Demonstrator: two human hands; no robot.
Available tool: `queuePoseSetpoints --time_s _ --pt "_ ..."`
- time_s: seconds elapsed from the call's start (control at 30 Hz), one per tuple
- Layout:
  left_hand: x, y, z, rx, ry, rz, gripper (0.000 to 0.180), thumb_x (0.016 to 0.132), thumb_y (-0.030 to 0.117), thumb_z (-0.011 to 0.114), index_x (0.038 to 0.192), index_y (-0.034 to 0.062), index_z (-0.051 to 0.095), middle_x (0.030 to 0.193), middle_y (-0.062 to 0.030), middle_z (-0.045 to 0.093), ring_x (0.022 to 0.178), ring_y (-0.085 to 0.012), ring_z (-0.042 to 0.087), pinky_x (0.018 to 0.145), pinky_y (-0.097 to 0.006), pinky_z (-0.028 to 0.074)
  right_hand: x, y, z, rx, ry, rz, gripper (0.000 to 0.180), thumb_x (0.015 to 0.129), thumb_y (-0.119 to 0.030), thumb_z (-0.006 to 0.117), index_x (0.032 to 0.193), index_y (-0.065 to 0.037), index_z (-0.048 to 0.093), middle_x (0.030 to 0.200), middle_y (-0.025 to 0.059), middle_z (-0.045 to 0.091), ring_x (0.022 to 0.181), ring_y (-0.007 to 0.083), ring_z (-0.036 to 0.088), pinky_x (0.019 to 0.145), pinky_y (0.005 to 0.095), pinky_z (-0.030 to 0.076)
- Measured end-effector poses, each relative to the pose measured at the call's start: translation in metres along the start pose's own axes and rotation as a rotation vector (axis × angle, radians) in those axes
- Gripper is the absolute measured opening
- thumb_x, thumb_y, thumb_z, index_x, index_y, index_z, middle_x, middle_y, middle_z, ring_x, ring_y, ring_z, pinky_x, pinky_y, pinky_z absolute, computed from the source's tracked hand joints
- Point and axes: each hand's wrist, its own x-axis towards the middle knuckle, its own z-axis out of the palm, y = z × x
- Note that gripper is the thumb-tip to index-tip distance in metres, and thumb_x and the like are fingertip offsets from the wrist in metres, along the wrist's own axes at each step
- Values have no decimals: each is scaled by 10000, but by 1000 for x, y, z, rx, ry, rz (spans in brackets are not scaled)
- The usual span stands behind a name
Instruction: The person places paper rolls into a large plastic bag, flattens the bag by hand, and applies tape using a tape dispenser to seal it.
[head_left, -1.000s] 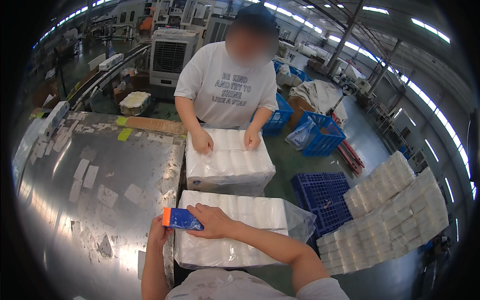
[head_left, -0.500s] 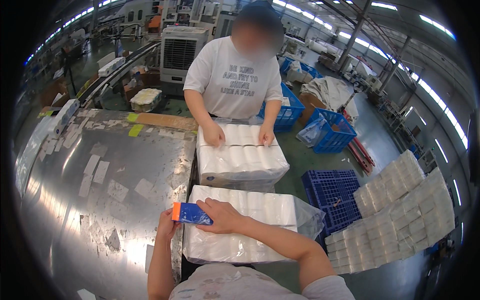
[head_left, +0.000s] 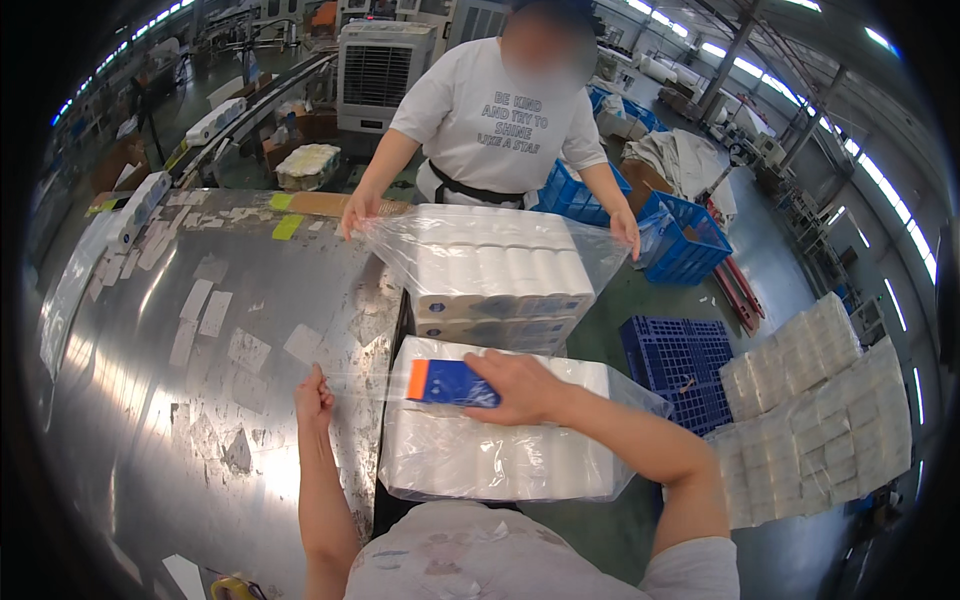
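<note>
In front of me lies a bagged pack of white rolls (head_left: 500, 455), wrapped in clear plastic. My right hand (head_left: 522, 385) is closed round a flat blue block with an orange end (head_left: 445, 382), held over the top of this pack. Off the pack's left side, my left hand (head_left: 315, 398) is closed in a pinch above the metal table. A clear plastic strip (head_left: 370, 385) stretches from its fingers toward the orange end; whether it is tape or bag film I cannot tell. Beyond, a co-worker spreads a clear bag's mouth over another pack of rolls (head_left: 505, 268).
The scuffed metal table (head_left: 230, 320) on the left bears paper scraps. To the right are a dark blue pallet (head_left: 680, 370), stacked bagged rolls (head_left: 800, 430) and a blue crate (head_left: 685, 245). A yellow tape measure (head_left: 235, 588) lies at the lower edge.
My left hand has moved left, away from the blue block, drawing the clear strip out. My right hand has shifted right with the block. The co-worker's hands have spread apart, stretching the bag.
</note>
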Motion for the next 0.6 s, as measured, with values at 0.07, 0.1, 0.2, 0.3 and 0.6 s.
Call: queuePoseSetpoints --time_s 0.07,0.1,0.2,0.3,0.6 --pt "-11 6 11 126 16 -4 281 843 258 615 654 78 514 493 33 397 380 -61 314 350 -212 259 -25 12 -23 -9 -105 34 615 728 -419 641 1143 -5 456 840 157 515 739 321 555 633 387 456" --pt "-15 -1 19 165 10 -29 286 840 261 619 650 75 515 491 30 403 375 -64 317 349 -214 261 -35 19 -27 -36 -125 41 615 728 -421 641 1144 -8 455 837 155 513 737 318 556 628 387 456" --pt "-13 -35 37 331 -20 -68 308 824 270 636 632 63 515 485 16 428 355 -77 338 343 -224 270 -52 33 -23 -98 -201 92 624 731 -423 640 1164 -18 444 840 151 512 738 312 557 618 382 461" --pt "-16 -83 36 608 -84 -79 363 823 321 616 608 47 514 491 -13 477 338 -109 378 339 -240 306 -53 29 -10 -123 -171 68 636 734 -425 635 1185 -25 432 852 155 514 739 314 557 621 373 465" --pt "-34 -67 35 1083 -41 168 391 803 392 572 866 8 536 658 -169 612 611 -292 615 576 -379 478 -44 -12 -10 -185 -400 196 695 754 -438 611 1213 12 347 924 198 560 785 336 597 617 408 495"
